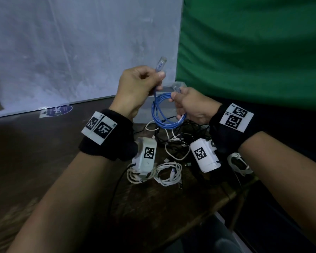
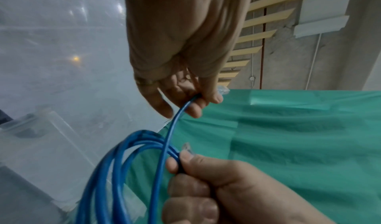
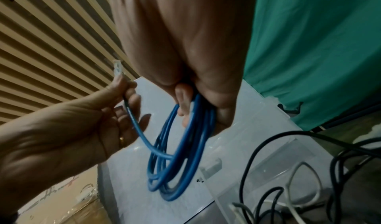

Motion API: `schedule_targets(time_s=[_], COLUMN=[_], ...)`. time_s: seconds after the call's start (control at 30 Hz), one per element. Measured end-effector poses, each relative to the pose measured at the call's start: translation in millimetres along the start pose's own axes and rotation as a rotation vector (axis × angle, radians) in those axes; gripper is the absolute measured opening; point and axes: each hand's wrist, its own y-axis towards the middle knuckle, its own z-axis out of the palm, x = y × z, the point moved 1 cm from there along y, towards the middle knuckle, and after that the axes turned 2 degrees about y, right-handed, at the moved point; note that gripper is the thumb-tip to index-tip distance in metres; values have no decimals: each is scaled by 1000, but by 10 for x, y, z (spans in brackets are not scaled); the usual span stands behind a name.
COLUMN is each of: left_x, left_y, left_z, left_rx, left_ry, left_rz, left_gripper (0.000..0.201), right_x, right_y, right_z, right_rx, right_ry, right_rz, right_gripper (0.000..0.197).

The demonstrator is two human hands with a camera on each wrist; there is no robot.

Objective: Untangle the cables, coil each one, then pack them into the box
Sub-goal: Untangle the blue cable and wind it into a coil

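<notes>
One blue cable, coiled, held in air above tabletop before clear box. Left hand pinches its free end below plug; right hand clamps coil. Three white coils on near tabletop; loose tangle between.

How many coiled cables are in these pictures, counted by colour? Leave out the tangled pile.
Blue coil: 1, held above the table
White coils: 3, lying on the table
Total: 4
</notes>
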Motion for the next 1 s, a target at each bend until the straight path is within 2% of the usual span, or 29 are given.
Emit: schedule_targets(time_s=[0.13, 0.33, 0.43, 0.53, 0.77, 1.0], left_x=[-2, 82, 130, 159, 110, 175], left_y=[-22, 42, 33, 5, -20, -4], left_z=[-9, -132, -144, -118, -46, -130], left_rx=[7, 12, 58, 149, 246, 303], left_ry=[29, 155, 243, 321, 114, 243], left_rz=[-71, -299, -376, -378, -355, -313], left_gripper=[13, 25, 28, 22, 30, 23], right_x=[25, 129, 140, 147, 120, 118], right_y=[-4, 10, 15, 8, -8, -11], right_z=[0, -156, -173, -147, -66, -77], right_rx=[28, 0, 6, 13, -22, -45], right_ry=[56, 205, 222, 196, 103, 146], right_rz=[-5, -10, -23, -45, -56, -50], right_gripper=[23, 21, 22, 22, 25, 25])
